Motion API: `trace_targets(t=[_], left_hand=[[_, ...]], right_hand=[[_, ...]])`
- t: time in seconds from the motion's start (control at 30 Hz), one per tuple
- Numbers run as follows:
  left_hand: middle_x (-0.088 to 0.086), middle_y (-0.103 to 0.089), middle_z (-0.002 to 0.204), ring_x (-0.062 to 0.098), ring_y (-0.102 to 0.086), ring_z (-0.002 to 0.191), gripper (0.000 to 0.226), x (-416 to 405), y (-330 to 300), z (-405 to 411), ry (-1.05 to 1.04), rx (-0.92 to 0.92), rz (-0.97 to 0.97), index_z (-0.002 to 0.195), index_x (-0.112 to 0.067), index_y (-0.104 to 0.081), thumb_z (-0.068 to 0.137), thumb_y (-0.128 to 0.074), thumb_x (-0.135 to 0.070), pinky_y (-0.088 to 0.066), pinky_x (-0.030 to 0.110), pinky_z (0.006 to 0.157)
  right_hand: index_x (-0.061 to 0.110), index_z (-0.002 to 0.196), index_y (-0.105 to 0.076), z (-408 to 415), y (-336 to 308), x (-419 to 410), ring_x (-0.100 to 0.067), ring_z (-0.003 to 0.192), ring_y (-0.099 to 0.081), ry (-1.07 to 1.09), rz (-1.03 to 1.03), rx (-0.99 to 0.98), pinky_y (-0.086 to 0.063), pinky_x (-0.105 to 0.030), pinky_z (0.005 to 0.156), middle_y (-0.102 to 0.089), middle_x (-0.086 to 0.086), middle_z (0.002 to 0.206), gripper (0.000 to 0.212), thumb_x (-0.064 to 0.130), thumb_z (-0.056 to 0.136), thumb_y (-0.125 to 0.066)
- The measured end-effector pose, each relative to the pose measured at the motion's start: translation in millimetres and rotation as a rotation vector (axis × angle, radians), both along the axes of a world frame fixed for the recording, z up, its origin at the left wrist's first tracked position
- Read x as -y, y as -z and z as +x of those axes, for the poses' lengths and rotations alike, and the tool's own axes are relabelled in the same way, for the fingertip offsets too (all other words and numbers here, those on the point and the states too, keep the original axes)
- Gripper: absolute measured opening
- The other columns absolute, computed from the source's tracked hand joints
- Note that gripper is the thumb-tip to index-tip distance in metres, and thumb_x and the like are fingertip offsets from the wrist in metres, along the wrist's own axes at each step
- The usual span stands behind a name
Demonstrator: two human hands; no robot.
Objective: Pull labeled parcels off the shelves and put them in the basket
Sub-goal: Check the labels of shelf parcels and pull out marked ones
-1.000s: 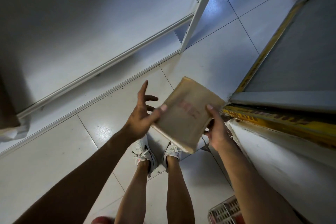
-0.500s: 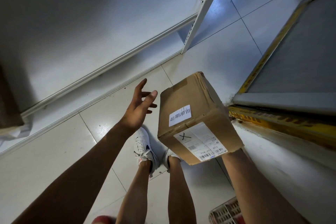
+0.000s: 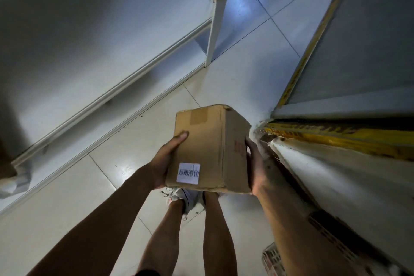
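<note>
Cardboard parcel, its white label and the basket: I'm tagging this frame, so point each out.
cardboard parcel (image 3: pixel 208 141): head view, middle of its top face.
white label (image 3: pixel 188 173): head view, centre of the sticker.
basket (image 3: pixel 273 260): head view, its white lattice wall.

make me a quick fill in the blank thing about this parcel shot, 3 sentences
1. The cardboard parcel is held by ____ hands, the left hand and the right hand on opposite sides.
2. The small label on the face turned to the camera is ____ with dark print.
3. The basket shows at the bottom edge, beside the person's ____ forearm.

Missing words: two; white; right
</note>
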State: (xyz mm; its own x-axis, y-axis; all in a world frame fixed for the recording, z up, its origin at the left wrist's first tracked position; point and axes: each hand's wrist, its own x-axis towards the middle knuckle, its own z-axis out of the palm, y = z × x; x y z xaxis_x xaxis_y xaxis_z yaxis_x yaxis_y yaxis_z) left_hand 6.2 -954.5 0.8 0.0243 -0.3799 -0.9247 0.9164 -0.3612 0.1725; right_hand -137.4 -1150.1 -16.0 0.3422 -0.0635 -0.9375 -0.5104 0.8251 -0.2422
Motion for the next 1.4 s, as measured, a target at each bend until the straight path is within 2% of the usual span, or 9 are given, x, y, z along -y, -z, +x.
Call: trace_targets(t=[0.2, 0.27, 0.43, 0.63, 0.8, 0.97, 1.1, 1.2, 1.4], left_hand=[[0.016, -0.072, 0.112, 0.034, -0.071, 0.098, 0.084, 15, -11, -10, 0.095, -0.016, -0.122, 0.132, -0.012, -0.059, 0.064, -0.083, -0.055, -0.06, 0.039, 0.077], [0.012, -0.074, 0.107, 0.03, -0.072, 0.096, 0.069, 27, -17, -12, 0.181, 0.012, -0.116, 0.129, -0.012, -0.059, 0.073, -0.073, -0.051, -0.059, 0.037, 0.079], [0.01, -0.076, 0.103, 0.026, -0.073, 0.091, 0.055, 58, -29, -12, 0.397, 0.07, -0.102, 0.125, -0.015, -0.059, 0.084, -0.068, -0.051, -0.058, 0.036, 0.081], [0.017, -0.071, 0.12, 0.032, -0.07, 0.108, 0.057, 86, -26, -21, 0.678, 0.161, -0.12, 0.133, -0.019, -0.057, 0.09, -0.054, -0.057, -0.053, 0.045, 0.098], [0.012, -0.067, 0.123, 0.032, -0.07, 0.106, 0.084, 97, -18, -48, 0.684, 0.447, -0.133, 0.146, -0.037, -0.029, 0.077, -0.074, -0.05, -0.057, 0.051, 0.091], [0.017, -0.064, 0.12, 0.042, -0.065, 0.111, 0.033, 117, -19, -89, 0.926, 0.586, -0.132, 0.12, -0.029, -0.058, 0.091, -0.071, -0.038, -0.056, 0.051, 0.082], [0.011, -0.057, 0.125, 0.038, -0.061, 0.11, 0.074, 142, -36, -144, 1.31, 0.48, -0.096, 0.13, -0.022, -0.048, 0.074, -0.063, -0.068, -0.055, 0.052, 0.088], [0.012, -0.055, 0.13, 0.037, -0.06, 0.111, 0.102, 154, -38, -187, 1.495, 0.427, -0.069, 0.138, -0.026, -0.042, 0.061, -0.064, -0.088, -0.052, 0.058, 0.094], [0.014, -0.061, 0.123, 0.041, -0.063, 0.107, 0.105, 169, -25, -269, 1.734, 0.294, -0.023, 0.135, -0.027, -0.045, 0.054, -0.063, -0.092, -0.056, 0.057, 0.089]], right_hand=[[0.016, 0.124, -0.068, -41, -5, 8, -0.033, 0.107, -0.069, 0.068, -0.023, 0.008, -0.054, -0.048, 0.096, -0.073, -0.015, 0.116, 0.06, 0.064, 0.095, -0.045], [0.013, 0.122, -0.067, -53, -6, 9, -0.028, 0.097, -0.071, 0.127, -0.023, 0.011, -0.058, -0.042, 0.088, -0.074, -0.012, 0.106, 0.057, 0.06, 0.099, -0.043], [0.016, 0.129, -0.067, -82, -13, 10, -0.038, 0.112, -0.066, 0.266, -0.059, 0.043, -0.048, -0.056, 0.104, -0.069, -0.02, 0.124, 0.059, 0.062, 0.096, -0.05], [0.019, 0.135, -0.06, -113, -17, -3, -0.031, 0.111, -0.07, 0.481, -0.113, 0.031, -0.059, -0.043, 0.083, -0.072, -0.014, 0.122, 0.057, 0.06, 0.099, -0.045], [0.024, 0.128, -0.059, -155, -21, -28, -0.026, 0.111, -0.065, 0.628, -0.155, 0.001, -0.056, -0.043, 0.085, -0.068, -0.005, 0.121, 0.045, 0.056, 0.097, -0.052], [0.021, 0.136, -0.057, -203, -30, -56, -0.027, 0.113, -0.063, 0.771, -0.18, -0.068, -0.055, -0.04, 0.086, -0.065, -0.007, 0.126, 0.051, 0.052, 0.095, -0.059], [0.019, 0.12, -0.067, -247, -30, -81, -0.024, 0.105, -0.068, 0.878, -0.27, -0.17, -0.055, -0.042, 0.095, -0.072, -0.008, 0.118, 0.05, 0.06, 0.096, -0.052], [0.017, 0.094, -0.065, -282, -34, -104, -0.018, 0.082, -0.067, 0.964, -0.292, -0.203, -0.053, -0.032, 0.076, -0.071, -0.001, 0.088, 0.054, 0.065, 0.099, -0.04], [0.016, 0.101, -0.052, -339, -32, -146, -0.015, 0.073, -0.058, 1.155, -0.345, -0.225, -0.041, -0.031, 0.069, -0.062, -0.001, 0.084, 0.054, 0.065, 0.101, -0.031]])
